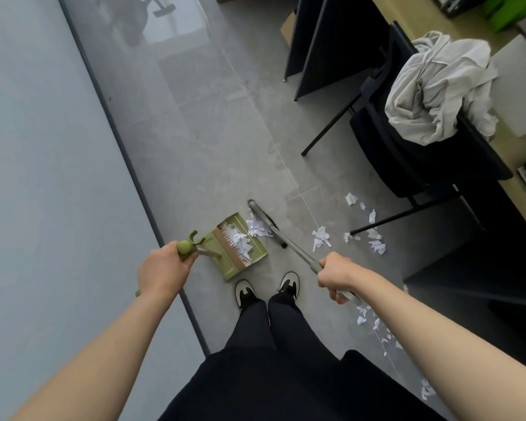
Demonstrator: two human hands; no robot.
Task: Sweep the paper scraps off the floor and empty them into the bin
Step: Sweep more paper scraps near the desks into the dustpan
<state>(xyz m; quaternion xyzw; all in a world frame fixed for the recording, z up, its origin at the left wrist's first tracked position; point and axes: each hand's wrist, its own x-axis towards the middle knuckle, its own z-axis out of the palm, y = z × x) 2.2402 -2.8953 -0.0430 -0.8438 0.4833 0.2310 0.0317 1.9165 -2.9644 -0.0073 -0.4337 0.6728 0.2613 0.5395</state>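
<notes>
Grey floor tiles [213, 153] carry a green plastic dustpan [236, 249] with white paper scraps inside, its upright handle gripped by the left hand [161, 268]. Just right of it, the right hand [336, 273] grips a grey-handled broom [289, 241] whose head touches a scrap pile [255, 227]. More torn white paper scraps [321, 238] lie further right, near a black chair [407, 153].

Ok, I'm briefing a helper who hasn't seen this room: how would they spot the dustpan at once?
Start at the dark strip along the base of the pale wall and follow it towards the person's black-and-white shoes. Just ahead of them, on the grey floor, sits the olive-green plastic dustpan, its handle gripped by the left hand. It is the only green thing there, with white paper scraps inside.
</notes>
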